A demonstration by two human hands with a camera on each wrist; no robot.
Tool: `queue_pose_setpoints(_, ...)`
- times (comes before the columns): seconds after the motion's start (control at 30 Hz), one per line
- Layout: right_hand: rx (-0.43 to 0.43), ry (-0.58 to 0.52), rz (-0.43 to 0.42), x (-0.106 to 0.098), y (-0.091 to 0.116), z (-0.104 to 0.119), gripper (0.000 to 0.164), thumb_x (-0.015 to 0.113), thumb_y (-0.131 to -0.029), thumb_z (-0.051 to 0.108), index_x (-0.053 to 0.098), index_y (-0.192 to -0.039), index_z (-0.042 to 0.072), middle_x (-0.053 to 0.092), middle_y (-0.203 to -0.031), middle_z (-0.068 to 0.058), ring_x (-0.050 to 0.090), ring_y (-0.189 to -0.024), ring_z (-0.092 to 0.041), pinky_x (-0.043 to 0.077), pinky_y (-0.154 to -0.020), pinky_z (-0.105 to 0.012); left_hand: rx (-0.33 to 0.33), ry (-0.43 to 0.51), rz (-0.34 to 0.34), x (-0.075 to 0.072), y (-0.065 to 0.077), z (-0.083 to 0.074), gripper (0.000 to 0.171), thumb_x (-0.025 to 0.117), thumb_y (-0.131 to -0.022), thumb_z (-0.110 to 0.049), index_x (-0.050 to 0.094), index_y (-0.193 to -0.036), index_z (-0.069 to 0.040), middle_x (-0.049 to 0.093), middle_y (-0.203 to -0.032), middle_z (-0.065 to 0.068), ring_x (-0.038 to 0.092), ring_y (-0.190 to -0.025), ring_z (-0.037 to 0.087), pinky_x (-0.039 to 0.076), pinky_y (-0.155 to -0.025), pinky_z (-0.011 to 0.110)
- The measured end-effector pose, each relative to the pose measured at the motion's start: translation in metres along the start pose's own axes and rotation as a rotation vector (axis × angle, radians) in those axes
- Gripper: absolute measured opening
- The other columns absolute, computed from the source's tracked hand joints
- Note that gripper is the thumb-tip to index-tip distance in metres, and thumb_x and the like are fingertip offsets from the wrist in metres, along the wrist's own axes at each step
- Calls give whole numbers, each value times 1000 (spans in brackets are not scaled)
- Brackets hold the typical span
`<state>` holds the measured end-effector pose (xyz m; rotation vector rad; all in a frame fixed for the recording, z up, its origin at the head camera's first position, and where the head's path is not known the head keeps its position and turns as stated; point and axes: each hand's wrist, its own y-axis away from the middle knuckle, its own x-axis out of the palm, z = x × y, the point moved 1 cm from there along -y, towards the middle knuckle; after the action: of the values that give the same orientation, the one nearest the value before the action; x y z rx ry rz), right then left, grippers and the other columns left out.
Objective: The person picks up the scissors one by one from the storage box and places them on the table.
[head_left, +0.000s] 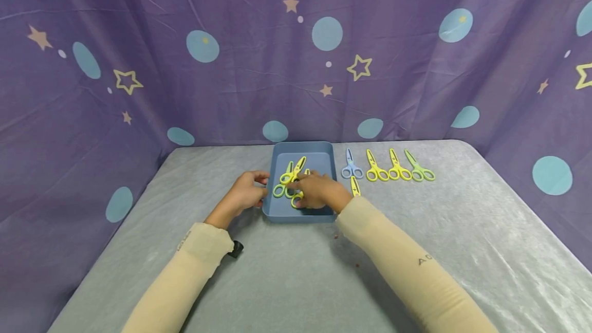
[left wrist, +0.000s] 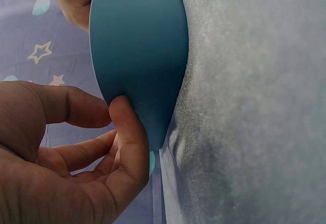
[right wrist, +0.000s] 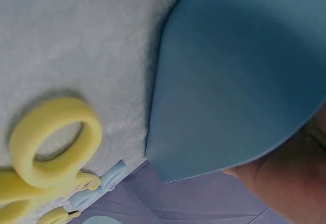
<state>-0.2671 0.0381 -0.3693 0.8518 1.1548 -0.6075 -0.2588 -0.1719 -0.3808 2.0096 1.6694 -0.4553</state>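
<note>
A blue-grey tray [head_left: 300,218] stands on the cloth-covered table. My left hand [head_left: 250,190] holds the tray's left wall; in the left wrist view its fingertips [left wrist: 122,107] meet at the rim. Inside lie scissors with zigzag blades: a green pair [head_left: 279,190] under a yellow pair [head_left: 287,177]. My right hand [head_left: 316,189] reaches down into the tray, thumb and forefinger around the handle of another yellow pair of scissors [head_left: 296,200]. It covers much of that pair, and whether it grips cannot be told. The tray wall hides its fingertips in the right wrist view.
Right of the tray a row holds blue scissors [head_left: 352,171], two yellow pairs [head_left: 376,172] [head_left: 399,171] and green scissors [head_left: 418,172]. Below the blue pair, another yellow pair [head_left: 355,186] is partly hidden by my right arm. A purple patterned curtain [head_left: 296,102] hangs behind.
</note>
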Motion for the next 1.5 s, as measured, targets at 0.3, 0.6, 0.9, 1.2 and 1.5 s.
queue_pose_setpoints(0.3,-9,-13,15,-4,4,-7,64,69,-98,38,46,-157,28,38,-163,-4,28,-150,-42,27,-116,-66,3,10,-4,0,0,-1,59,55,-91,4,49,-150,-1,52,-136,18,62,-85,22,57,-62,33)
queue_pose_setpoints(0.6,-57,-60,-96,-7,3,-9,58,70,-98,36,55,-150,17,58,-146,-6,49,-137,-32,39,-113,-53,-2,8,1,0,-1,-1,59,55,-92,3,48,-151,-2,52,-137,18,63,-87,23,58,-64,34)
queue_pose_setpoints(0.9,-11,-88,-280,-13,-10,5,52,67,-100,32,56,-143,6,63,-133,-14,55,-125,-39,44,-107,-52,21,10,3,-1,-2,0,60,54,-90,5,48,-150,1,53,-136,21,63,-87,22,58,-64,33)
queue_pose_setpoints(1.2,192,-138,-288,-11,-32,21,59,62,-101,38,47,-153,13,44,-149,-25,42,-134,-48,47,-102,-56,21,18,18,-1,-1,-1,60,54,-91,4,48,-150,1,51,-138,21,63,-90,23,59,-65,34)
queue_pose_setpoints(1.5,301,-137,-218,-8,-42,30,62,60,-102,43,42,-155,17,38,-151,-27,36,-138,-49,48,-100,-57,14,12,24,-2,0,-1,60,54,-92,3,46,-151,0,51,-138,20,62,-93,23,59,-66,34)
